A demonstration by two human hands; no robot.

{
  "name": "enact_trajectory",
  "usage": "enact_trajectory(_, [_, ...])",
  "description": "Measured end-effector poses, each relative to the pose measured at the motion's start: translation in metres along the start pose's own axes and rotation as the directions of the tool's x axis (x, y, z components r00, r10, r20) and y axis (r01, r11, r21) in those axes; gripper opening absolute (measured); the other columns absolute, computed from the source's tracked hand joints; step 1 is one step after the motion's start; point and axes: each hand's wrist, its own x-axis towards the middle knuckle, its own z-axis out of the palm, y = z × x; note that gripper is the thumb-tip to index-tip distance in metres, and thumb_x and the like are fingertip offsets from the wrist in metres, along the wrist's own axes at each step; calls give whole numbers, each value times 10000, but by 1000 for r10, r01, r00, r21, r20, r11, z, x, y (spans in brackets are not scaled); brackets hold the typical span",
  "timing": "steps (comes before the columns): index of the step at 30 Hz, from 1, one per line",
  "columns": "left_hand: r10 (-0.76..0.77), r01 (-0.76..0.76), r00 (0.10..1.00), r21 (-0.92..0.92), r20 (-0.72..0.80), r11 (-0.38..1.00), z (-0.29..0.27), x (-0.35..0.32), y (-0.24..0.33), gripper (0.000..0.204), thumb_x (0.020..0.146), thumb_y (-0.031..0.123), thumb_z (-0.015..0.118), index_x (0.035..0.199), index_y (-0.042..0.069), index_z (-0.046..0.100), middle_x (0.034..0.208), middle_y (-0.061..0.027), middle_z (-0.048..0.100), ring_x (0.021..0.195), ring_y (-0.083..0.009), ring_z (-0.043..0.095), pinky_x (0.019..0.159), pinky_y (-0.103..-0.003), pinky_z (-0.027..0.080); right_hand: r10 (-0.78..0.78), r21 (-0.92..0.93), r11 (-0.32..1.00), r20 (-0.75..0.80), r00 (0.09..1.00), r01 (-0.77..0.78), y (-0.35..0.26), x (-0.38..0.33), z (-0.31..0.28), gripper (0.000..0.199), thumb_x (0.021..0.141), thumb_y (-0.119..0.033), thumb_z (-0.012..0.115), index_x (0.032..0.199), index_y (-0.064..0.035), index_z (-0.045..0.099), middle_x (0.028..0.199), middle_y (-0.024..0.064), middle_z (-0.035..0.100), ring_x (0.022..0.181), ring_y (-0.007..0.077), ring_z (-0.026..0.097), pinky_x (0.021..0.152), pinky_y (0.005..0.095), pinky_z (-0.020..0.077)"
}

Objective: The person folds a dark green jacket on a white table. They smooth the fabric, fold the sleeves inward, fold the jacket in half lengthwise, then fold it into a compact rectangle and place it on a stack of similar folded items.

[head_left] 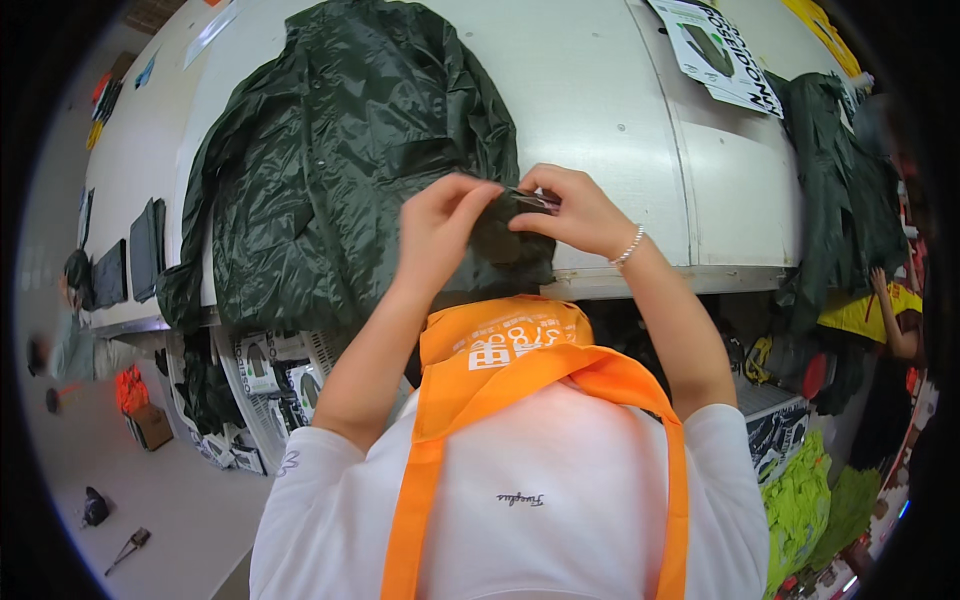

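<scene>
A dark green, shiny rain jacket [340, 150] lies spread on the white table in front of me. My left hand [440, 225] is closed in a pinch on a fold of the jacket near its right lower side. Close beside it, my right hand [582, 212] has thumb and fingers closed around a small, slim, shiny thing [540, 201], whose kind I cannot make out. Dark green fabric of the jacket hangs beneath both hands at the table's near edge. The left fingertips are slightly blurred.
Printed sheets [715, 50] and another dark green garment [845, 190] lie to the right on the table [600, 90]. Folded dark packs [148, 248] rest at the left. White baskets [262, 395] stand below the edge. A person in yellow [880, 310] is at the far right.
</scene>
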Motion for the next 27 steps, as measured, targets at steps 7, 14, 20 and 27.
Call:
enact_trajectory(7, [-807,289,560,869,187,402,-158,-105,-32,231,692,241,765,697,24,686,780,-99,688,686,-170,632,633,-308,496,-50,-194,981,-377,925,-26,-6,-3,-21,396,724,-311,790,779,-31,516,610,60,526,525,169,478,521,270,408])
enact_trajectory(14, [-525,202,806,707,274,678,-128,-99,-78,386,831,198,648,1166,27,561,1070,-103,655,950,-290,646,812,-369,501,151,314,949,-354,923,-35,-1,-3,-12,324,797,-286,742,851,-17,571,716,19,581,652,81,507,604,234,439])
enact_trajectory(20, [-87,121,869,-38,486,992,-20,6,-51,915,662,225,818,1411,91,309,1324,-111,476,1239,-227,436,1052,-362,305,124,359,933,-395,910,28,-20,-3,-8,309,866,-320,664,868,-26,568,700,18,589,618,93,513,572,239,435])
enact_trajectory(27, [-12,-12,991,176,132,984,45,28,-27,291,729,43,693,984,18,555,907,-35,617,824,-141,594,782,-268,477,28,-75,990,-728,685,-121,-28,-8,-7,358,851,-342,662,758,-32,511,555,117,524,505,253,554,487,329,419])
